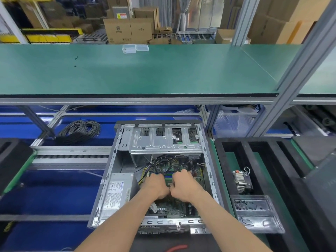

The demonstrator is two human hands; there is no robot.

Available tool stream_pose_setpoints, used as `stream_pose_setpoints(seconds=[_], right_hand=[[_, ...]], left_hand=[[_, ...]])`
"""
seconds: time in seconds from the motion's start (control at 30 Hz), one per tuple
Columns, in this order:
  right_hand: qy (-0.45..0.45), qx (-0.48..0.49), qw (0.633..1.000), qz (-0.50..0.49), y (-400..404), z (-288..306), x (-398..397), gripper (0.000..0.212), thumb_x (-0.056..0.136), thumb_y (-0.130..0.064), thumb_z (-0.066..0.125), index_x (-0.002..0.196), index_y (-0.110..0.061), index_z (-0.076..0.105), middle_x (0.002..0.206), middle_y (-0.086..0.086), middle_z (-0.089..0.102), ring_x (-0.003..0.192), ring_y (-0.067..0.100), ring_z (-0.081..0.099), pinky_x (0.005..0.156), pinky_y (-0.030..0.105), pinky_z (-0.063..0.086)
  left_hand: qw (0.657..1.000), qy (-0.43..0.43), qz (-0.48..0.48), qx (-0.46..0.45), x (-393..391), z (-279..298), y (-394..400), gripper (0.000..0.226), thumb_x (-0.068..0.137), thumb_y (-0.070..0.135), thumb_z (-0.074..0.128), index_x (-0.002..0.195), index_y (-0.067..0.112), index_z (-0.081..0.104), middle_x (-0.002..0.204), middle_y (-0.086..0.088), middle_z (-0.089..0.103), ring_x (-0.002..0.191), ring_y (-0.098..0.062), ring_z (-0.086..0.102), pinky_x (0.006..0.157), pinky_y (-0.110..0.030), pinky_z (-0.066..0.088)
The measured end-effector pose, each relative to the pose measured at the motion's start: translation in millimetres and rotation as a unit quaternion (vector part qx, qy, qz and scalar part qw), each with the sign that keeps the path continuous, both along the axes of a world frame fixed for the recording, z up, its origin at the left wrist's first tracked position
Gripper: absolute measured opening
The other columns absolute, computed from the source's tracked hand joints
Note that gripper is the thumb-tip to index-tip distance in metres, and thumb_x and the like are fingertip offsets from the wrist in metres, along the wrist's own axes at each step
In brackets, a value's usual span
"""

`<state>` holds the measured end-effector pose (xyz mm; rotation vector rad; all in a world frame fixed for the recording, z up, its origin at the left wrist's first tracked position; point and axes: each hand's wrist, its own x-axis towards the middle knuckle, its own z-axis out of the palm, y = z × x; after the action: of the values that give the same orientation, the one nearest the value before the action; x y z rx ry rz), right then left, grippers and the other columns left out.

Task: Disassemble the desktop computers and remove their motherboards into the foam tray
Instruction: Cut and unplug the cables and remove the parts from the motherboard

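An open desktop computer case [116, 160] lies flat in front of me, side panel off. Its green motherboard [174, 206] sits in the bottom, partly hidden by my hands and black cables [163, 160]. My left hand [156, 186] and my right hand [183, 186] are both inside the case over the board, side by side, fingers curled downward near the memory slots [168, 177]. What the fingers grip is hidden. A black foam tray [245, 157] stands to the right of the case, holding a heatsink [242, 180].
A silver power supply [118, 191] fills the case's left side, a metal drive cage [163, 140] its far end. A clear plastic parts tray [256, 213] lies on the foam tray. Coiled grey cable [80, 131] sits at left. A green shelf [138, 73] spans above. A red-handled tool [176, 248] lies near me.
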<state>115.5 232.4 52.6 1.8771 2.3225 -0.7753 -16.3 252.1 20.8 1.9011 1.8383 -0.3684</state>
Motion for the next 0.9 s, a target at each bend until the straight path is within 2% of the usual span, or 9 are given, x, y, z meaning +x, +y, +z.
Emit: stream_pose_setpoints(seconds=[0.07,0.23,0.37,0.5,0.63,0.8,0.9], right_hand=[[-0.006,-0.001,1.000,-0.006,-1,2,0,0.017,0.087,-0.015,0.050,0.071,-0.013,0.045,0.072,0.006,0.044,0.062,0.022,0.050,0.047,0.028,0.035],[-0.009,-0.012,1.000,-0.024,-4,5,0,0.021,0.087,-0.009,0.047,0.068,-0.015,0.038,0.074,0.004,0.037,0.072,0.027,0.047,0.062,0.031,0.041],[-0.011,-0.032,0.999,-0.027,-8,4,-3,0.012,0.087,-0.008,0.049,0.077,-0.011,0.043,0.087,0.010,0.040,0.077,0.029,0.047,0.064,0.033,0.041],[-0.009,-0.031,0.999,-0.026,-9,2,-3,0.001,0.088,-0.009,0.050,0.087,-0.009,0.048,0.092,0.010,0.040,0.079,0.030,0.046,0.066,0.034,0.042],[-0.005,-0.028,0.999,-0.030,-8,2,-4,0.000,0.087,-0.009,0.049,0.087,-0.009,0.049,0.091,0.009,0.041,0.079,0.030,0.046,0.066,0.034,0.042],[-0.005,-0.031,0.999,-0.033,-8,1,-3,0.003,0.087,-0.009,0.050,0.090,-0.010,0.049,0.093,0.010,0.041,0.081,0.030,0.046,0.067,0.033,0.041],[-0.003,-0.028,0.999,-0.039,-7,0,-2,0.004,0.087,-0.008,0.049,0.091,-0.010,0.049,0.094,0.010,0.042,0.081,0.030,0.047,0.067,0.033,0.043]], left_hand=[[1.000,0.003,0.013,-0.006,4,-1,0,0.045,0.091,0.039,0.057,0.123,0.009,0.055,0.124,-0.016,0.060,0.112,-0.032,0.061,0.088,-0.038,0.053],[0.998,-0.001,0.056,-0.004,8,1,2,0.041,0.086,0.027,0.063,0.123,0.009,0.055,0.120,-0.012,0.062,0.110,-0.029,0.062,0.085,-0.035,0.052],[0.995,0.003,0.096,-0.004,13,2,2,0.043,0.085,0.022,0.066,0.124,0.009,0.054,0.123,-0.012,0.060,0.114,-0.029,0.060,0.085,-0.036,0.052],[0.992,-0.021,0.124,-0.004,14,0,4,0.041,0.083,0.025,0.067,0.119,0.011,0.055,0.119,-0.009,0.062,0.112,-0.027,0.061,0.080,-0.032,0.049],[0.990,-0.030,0.138,-0.006,14,1,4,0.039,0.081,0.027,0.068,0.116,0.013,0.056,0.114,-0.007,0.062,0.107,-0.026,0.062,0.072,-0.030,0.045],[0.990,-0.032,0.136,-0.012,14,5,3,0.045,0.075,0.028,0.071,0.114,0.013,0.054,0.105,-0.006,0.059,0.105,-0.025,0.062,0.071,-0.030,0.047],[0.989,-0.036,0.140,-0.012,13,9,2,0.040,0.072,0.029,0.071,0.103,0.015,0.050,0.097,-0.004,0.054,0.103,-0.024,0.063,0.070,-0.029,0.046]])
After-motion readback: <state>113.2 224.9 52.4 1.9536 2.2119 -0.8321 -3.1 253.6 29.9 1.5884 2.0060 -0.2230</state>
